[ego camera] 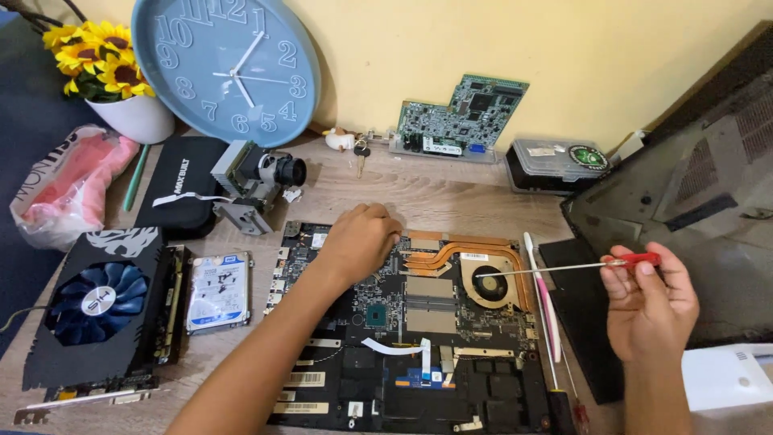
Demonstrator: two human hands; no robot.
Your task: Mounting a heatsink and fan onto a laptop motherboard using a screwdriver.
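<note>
Left hand (pixel 358 239) curled, fingertips on motherboard (pixel 403 322); right hand (pixel 648 302) pinching red screwdriver (pixel 564 267) over fan (pixel 493 283).

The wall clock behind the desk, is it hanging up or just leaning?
Leaning: the round blue clock stands on the desk, tilted against the wall.

left hand (pixel 360 239) on motherboard (pixel 403 322), right hand (pixel 648 302) holding screwdriver (pixel 564 267)

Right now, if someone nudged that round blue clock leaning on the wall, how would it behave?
The clock stands on its edge, tilted against the wall, so a push would probably make it roll sideways or slide down flat. It looks thin and plastic, so likely light. Its smooth face could crack if it fell.
</note>
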